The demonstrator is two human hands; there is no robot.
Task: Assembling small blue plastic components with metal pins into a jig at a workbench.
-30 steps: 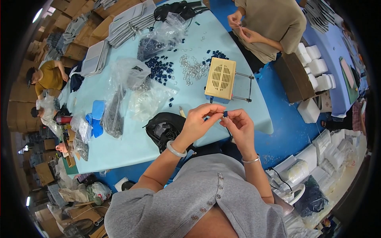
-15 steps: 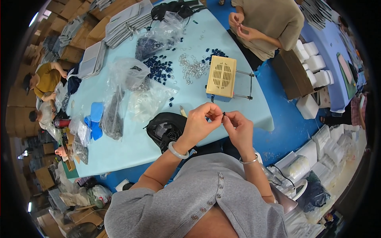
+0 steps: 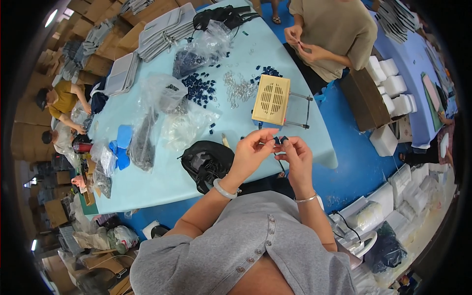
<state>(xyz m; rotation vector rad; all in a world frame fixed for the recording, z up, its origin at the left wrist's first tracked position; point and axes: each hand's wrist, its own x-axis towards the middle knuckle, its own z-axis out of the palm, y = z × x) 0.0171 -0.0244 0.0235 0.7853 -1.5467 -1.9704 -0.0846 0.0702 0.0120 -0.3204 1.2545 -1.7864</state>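
Note:
My left hand and my right hand meet above the near edge of the table, each with its fingertips pinched. From the left fingers a small dark blue piece sticks out, and a second dark blue piece shows at the right fingertips. The two pieces are nearly touching; the fingers hide most of both. A thin dark strip hangs below the right fingers. Left of my hands sits an open black bag with dark cords inside. Just beyond them stands a cream box with a slotted grille.
On the pale blue table lie a heap of small dark blue pieces, scattered silvery rings, and clear plastic bags. Grey folded stacks rise at the far left. A co-worker stands across, fingers together. White foam blocks are right.
My fingertips have shifted, and two dark blue pieces now show where one small dark bit showed before. A dark strip now hangs below the right fingers. The view has shifted slightly.

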